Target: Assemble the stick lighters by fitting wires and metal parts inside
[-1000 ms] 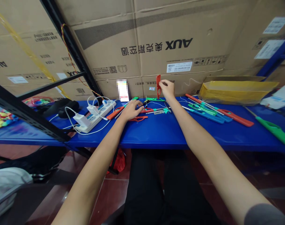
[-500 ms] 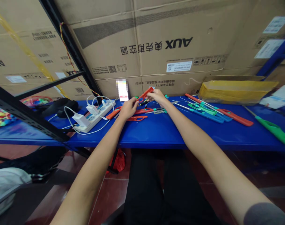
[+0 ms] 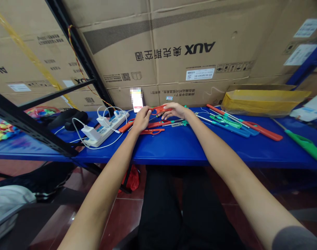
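Note:
A red plastic long-lighter casing (image 3: 158,110) is held level between my two hands, just above the shelf. My left hand (image 3: 142,117) pinches its left end. My right hand (image 3: 176,111) grips the other end between thumb and index finger, with the remaining fingers loosely spread below it. Under the hands rests another red long lighter (image 3: 158,124). In front of that lies a separate red casing piece (image 3: 151,131) with a trigger loop. Small metal and green parts (image 3: 179,123) lie beside my right hand.
Several red, blue and green long lighters (image 3: 236,126) lie at the right. A white power strip (image 3: 101,132) with chargers and cables stands at left, near a black rack post (image 3: 33,125). A lit phone (image 3: 137,100) leans on the cardboard box (image 3: 174,27). A yellow-taped carton (image 3: 262,102) sits at back right.
The casing has turned from slanted to nearly level. My right hand's lower fingers have loosened and spread. A small label on the cardboard behind is now uncovered.

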Motion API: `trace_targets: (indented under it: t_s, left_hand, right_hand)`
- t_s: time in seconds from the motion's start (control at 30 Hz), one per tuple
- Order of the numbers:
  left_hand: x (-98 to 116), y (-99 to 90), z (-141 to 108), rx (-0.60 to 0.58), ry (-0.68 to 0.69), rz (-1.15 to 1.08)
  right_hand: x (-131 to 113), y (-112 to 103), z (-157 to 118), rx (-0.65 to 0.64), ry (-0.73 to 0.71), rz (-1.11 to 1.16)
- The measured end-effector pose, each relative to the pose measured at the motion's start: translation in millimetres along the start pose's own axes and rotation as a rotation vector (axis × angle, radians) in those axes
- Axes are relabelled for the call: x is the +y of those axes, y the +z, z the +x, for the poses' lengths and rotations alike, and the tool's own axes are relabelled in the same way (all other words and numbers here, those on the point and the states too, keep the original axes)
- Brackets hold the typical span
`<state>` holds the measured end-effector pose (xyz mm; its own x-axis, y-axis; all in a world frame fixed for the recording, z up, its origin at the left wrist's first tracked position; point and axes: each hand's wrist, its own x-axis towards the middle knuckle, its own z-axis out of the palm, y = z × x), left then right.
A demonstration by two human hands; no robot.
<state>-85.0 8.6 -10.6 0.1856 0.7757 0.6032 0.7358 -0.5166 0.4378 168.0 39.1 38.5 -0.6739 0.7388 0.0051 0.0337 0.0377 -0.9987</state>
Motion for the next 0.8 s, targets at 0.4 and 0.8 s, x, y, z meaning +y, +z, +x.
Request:
trace_targets:
  t_s: [0.4, 0.8]
  left_hand:
    - [10, -1.7, -2, -0.076, 0.104, 0.051]
    - [2, -1.1, -3, 0.104, -0.019, 0.048]
  right_hand:
    - [-5, 10, -3, -0.131, 0.150, 0.036]
    - [-6, 3, 2, 0.014, 0.082, 0.010]
